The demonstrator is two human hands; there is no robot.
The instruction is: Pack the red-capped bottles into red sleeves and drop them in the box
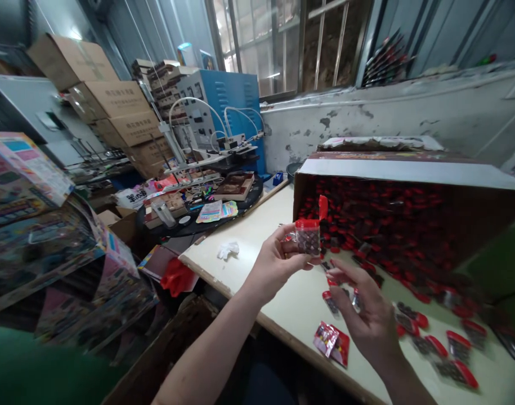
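Observation:
My left hand point(274, 264) holds up a small clear packet point(307, 237) with a red top, filled with dark pieces. My right hand point(365, 315) is a little to the right of and below it, its fingers apart and slightly blurred. Nothing shows in its grip. Beneath it, many similar red-topped packets lie loose on the cream table point(308, 320). They spill from a large tilted cardboard box point(409, 171) holding a dense mass of packets point(375, 219). A folded red-and-silver packet point(331, 344) lies near the table's front edge.
A white glove point(228, 250) lies on the table. Beyond it stand a round black tray point(185, 225) with assorted items and a blue machine point(223, 112) with white tubes. Stacked cartons point(109, 107) rise at the back, and printed boxes point(33, 242) fill the left.

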